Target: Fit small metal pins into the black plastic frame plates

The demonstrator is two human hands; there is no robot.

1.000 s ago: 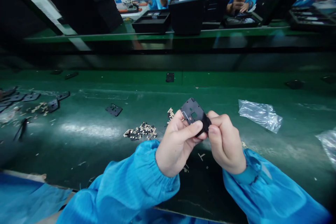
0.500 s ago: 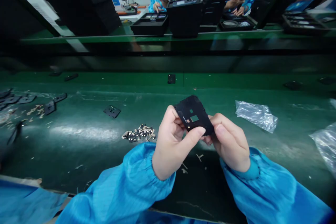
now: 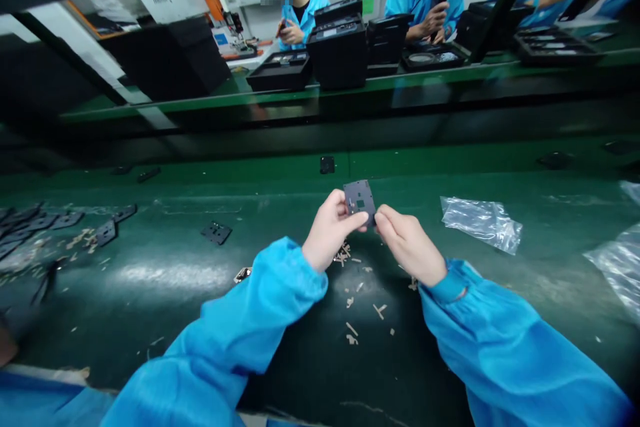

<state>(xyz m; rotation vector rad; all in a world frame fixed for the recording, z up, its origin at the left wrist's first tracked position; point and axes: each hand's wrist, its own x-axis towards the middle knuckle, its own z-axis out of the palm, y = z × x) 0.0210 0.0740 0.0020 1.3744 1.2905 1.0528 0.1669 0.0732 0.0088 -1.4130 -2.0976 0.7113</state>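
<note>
Left hand (image 3: 330,230) holds a flat, dark-grey plate (image 3: 357,192) with cutouts.

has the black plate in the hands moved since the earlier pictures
Yes. The black plate has moved away from the person, now showing closer to the small black piece lying toward the table's far side.

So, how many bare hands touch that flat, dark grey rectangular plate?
2: bare left hand on the left of the plate, bare right hand at its lower right corner.
</note>
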